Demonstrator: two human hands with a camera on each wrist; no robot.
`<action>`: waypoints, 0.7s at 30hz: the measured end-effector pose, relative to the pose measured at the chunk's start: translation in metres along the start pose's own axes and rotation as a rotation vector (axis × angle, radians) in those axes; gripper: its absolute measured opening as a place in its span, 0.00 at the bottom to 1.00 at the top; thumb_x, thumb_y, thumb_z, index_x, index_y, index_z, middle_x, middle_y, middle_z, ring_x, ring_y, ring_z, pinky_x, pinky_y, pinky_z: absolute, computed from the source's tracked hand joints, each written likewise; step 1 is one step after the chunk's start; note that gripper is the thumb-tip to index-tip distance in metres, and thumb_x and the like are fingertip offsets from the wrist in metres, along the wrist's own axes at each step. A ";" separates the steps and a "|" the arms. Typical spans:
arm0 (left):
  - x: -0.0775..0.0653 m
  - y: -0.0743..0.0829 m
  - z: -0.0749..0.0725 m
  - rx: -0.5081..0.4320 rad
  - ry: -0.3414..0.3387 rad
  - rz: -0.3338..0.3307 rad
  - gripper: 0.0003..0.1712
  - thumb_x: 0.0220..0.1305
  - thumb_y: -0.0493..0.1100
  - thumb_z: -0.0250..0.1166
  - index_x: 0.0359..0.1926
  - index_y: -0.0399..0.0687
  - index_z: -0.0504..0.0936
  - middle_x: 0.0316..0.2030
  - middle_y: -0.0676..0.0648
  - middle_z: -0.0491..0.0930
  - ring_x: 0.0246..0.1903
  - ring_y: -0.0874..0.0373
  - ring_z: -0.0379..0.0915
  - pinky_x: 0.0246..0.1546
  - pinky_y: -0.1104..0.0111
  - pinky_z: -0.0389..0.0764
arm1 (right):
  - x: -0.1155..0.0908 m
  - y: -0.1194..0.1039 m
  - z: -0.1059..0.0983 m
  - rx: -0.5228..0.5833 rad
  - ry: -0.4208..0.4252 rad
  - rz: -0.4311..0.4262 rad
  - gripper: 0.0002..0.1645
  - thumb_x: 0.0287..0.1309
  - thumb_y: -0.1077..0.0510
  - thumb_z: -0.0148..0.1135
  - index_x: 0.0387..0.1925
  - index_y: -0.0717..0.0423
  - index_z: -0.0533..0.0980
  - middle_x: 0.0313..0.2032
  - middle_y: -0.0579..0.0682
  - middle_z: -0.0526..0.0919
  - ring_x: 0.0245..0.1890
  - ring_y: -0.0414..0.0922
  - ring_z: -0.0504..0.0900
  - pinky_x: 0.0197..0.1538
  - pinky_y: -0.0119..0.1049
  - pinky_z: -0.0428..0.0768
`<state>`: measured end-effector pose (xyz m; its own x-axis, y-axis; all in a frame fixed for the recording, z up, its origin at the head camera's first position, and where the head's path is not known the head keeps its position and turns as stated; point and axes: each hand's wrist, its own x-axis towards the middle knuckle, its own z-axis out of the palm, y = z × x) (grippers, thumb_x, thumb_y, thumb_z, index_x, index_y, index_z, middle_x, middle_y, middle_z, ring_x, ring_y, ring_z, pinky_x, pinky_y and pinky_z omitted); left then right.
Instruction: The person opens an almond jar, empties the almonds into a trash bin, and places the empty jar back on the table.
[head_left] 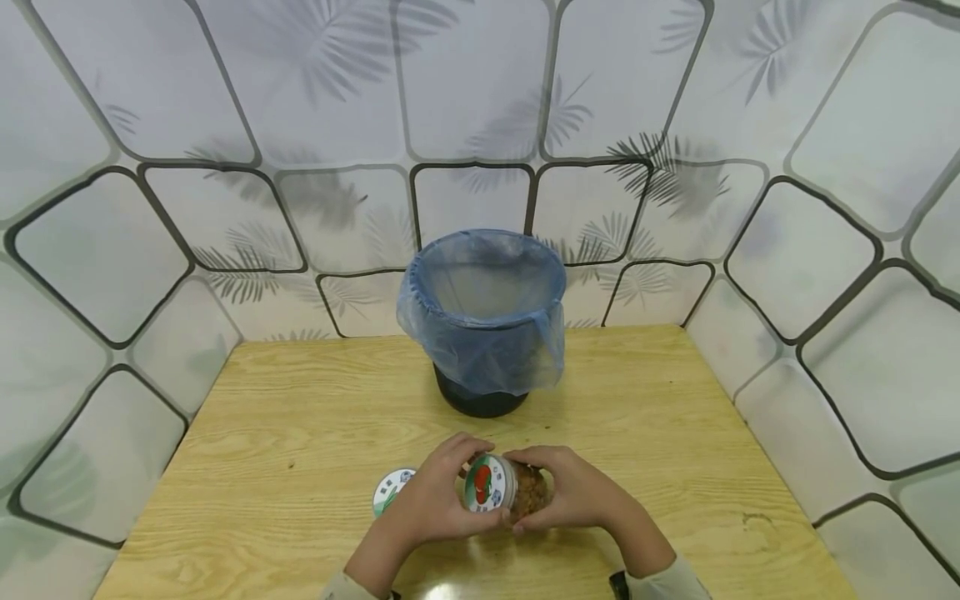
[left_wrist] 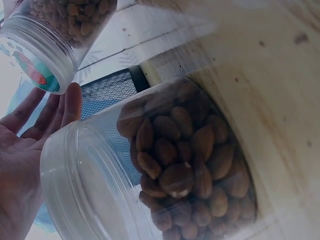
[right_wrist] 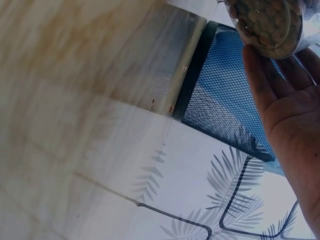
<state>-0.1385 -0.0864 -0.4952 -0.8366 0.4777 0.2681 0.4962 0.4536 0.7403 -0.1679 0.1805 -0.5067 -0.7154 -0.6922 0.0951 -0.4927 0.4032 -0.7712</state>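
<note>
Left grip [head_left: 438, 492] and right grip [head_left: 581, 492] are both closed on one nut jar [head_left: 512, 487]. Jar sits between them over the bench [head_left: 300, 433], tipped on its side: lid end in the left, base end in the right. Clear body, brown nuts inside, lid label [head_left: 486, 483] white and green with a red picture. Second jar [left_wrist: 185, 160], also clear with brown nuts, stands just beside the left.

And here's the table [head_left: 300, 408], yellowish wood grain all over, the bin [head_left: 480, 402] standing up at twelve o'clock, and round towards eight, a lidded jar [head_left: 388, 487], upright, almonds [left_wrist: 185, 165] inside!
</note>
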 end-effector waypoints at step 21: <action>-0.001 0.000 0.001 0.011 -0.027 -0.033 0.44 0.55 0.70 0.79 0.68 0.59 0.78 0.57 0.63 0.78 0.50 0.67 0.77 0.52 0.64 0.87 | 0.000 0.000 0.000 -0.026 0.003 0.011 0.51 0.46 0.36 0.86 0.71 0.45 0.77 0.62 0.37 0.84 0.61 0.38 0.84 0.65 0.41 0.84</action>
<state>-0.1378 -0.0864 -0.4962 -0.8463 0.4823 0.2264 0.4708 0.4781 0.7415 -0.1677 0.1805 -0.5071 -0.7219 -0.6863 0.0887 -0.4976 0.4256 -0.7558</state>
